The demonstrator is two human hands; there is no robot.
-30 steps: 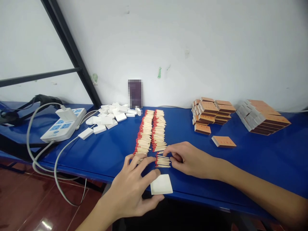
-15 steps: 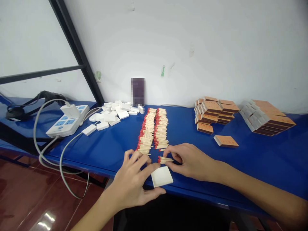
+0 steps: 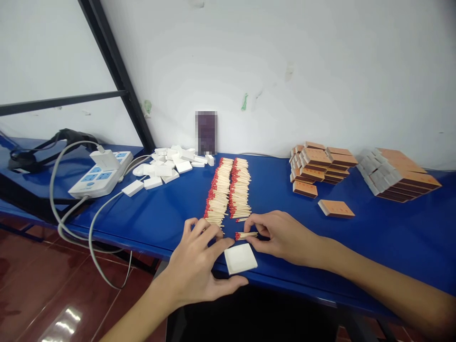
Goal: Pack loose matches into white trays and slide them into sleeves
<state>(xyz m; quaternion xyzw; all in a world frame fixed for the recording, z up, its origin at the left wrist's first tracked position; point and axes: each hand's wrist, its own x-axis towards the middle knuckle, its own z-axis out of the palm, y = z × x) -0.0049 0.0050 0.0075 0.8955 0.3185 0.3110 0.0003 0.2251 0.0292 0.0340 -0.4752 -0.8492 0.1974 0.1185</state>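
Observation:
A shallow white matchbox tray [image 3: 241, 259] lies near the table's front edge, its hollow facing up. My left hand [image 3: 199, 263] is beside it with fingers spread. Its index finger is by the tray's upper left corner and its thumb lies along the front side; whether they touch it I cannot tell. Just behind the tray, my right hand [image 3: 281, 240] pinches a small bunch of red-headed matches [image 3: 242, 235] between thumb and fingers. Two long rows of matches, the left row [image 3: 218, 190] and the right row [image 3: 240, 187], run back toward the wall.
At the back left is a heap of white matchbox trays [image 3: 171, 164]. A power strip [image 3: 101, 178] with white cables stands farther left. Stacked orange matchboxes [image 3: 317, 164], a block of matchboxes [image 3: 402, 175] and a single matchbox [image 3: 337, 208] sit at the right.
My right hand's fingertips have closed in on the small bunch of matches. My left index finger has shifted slightly off the tray's corner. The whole view has shifted a little.

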